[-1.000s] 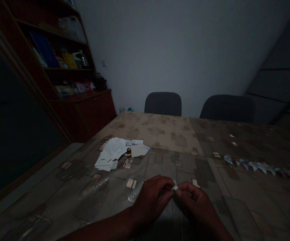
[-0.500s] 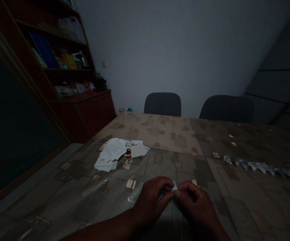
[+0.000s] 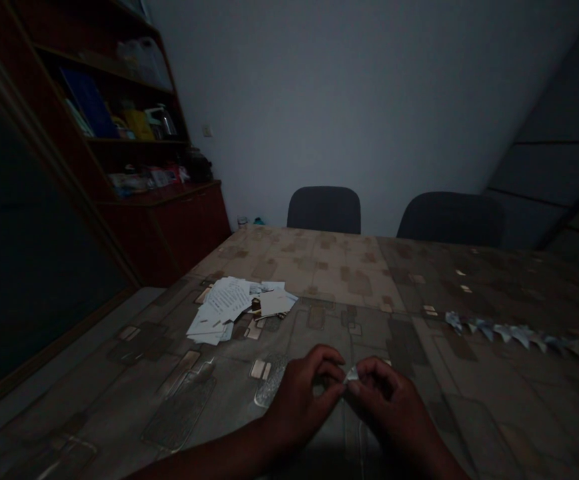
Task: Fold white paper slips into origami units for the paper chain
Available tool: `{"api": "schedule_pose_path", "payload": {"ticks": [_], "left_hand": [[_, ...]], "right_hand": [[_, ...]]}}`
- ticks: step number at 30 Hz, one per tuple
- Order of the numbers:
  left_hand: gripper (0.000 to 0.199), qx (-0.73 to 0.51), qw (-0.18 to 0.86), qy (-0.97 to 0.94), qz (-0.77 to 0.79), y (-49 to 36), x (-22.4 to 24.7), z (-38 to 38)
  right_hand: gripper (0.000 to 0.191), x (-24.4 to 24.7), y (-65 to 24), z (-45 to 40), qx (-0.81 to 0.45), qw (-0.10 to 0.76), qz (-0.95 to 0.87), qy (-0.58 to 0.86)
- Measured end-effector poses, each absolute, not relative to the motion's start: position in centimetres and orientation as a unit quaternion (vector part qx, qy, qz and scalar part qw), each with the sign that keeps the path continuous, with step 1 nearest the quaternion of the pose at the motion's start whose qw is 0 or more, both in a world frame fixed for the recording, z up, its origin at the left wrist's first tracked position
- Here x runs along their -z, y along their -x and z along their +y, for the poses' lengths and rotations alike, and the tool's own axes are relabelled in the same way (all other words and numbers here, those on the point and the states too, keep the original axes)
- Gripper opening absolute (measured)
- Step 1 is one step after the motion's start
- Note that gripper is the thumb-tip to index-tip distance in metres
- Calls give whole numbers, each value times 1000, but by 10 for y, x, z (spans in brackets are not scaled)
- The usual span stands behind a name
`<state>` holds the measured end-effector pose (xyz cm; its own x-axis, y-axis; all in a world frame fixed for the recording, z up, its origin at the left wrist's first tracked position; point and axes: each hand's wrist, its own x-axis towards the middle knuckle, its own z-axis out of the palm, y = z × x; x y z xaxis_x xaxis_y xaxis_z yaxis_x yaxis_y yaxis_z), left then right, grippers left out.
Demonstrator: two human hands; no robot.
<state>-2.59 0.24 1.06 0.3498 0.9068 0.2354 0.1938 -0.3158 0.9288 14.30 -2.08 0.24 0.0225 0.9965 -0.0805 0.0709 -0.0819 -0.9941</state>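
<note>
A small folded piece of white paper (image 3: 352, 375) is held between my hands, low above the table. My right hand (image 3: 394, 400) pinches it between thumb and fingers. At its left corner, the thumb and a bent finger of my left hand (image 3: 302, 393) close in a pinch, while the left index finger is lifted off it. The exact contact of the left fingertips is too dark to make out. To the right, a row of several folded paper pieces (image 3: 517, 333) lies on the table. Loose paper sheets and cards (image 3: 224, 303), some with writing, are heaped to the left.
The table (image 3: 314, 257) has a patterned cover. Two dark chairs (image 3: 324, 210) stand at its far side against a pale wall. Beyond the table's left edge is a red-brown cabinet (image 3: 189, 223) with shelves of household things. A glass jar (image 3: 242, 221) shows by the far corner.
The left index finger has lifted away from the folded paper. More of the paper's face shows, and it has turned slightly in my right fingers. The view has shifted a little.
</note>
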Motion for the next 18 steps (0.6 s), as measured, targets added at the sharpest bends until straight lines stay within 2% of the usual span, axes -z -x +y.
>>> {"api": "schedule_pose_path", "payload": {"ticks": [3, 7, 18], "left_hand": [[19, -416, 523, -623, 407, 23, -11, 4], [5, -408, 609, -556, 393, 21, -10, 7], [14, -407, 649, -513, 389, 20, -10, 10]], "right_hand": [[21, -1, -143, -19, -484, 475, -491, 546], [24, -1, -144, -17, -484, 483, -488, 543], [22, -4, -143, -20, -486, 480, -497, 535]]}}
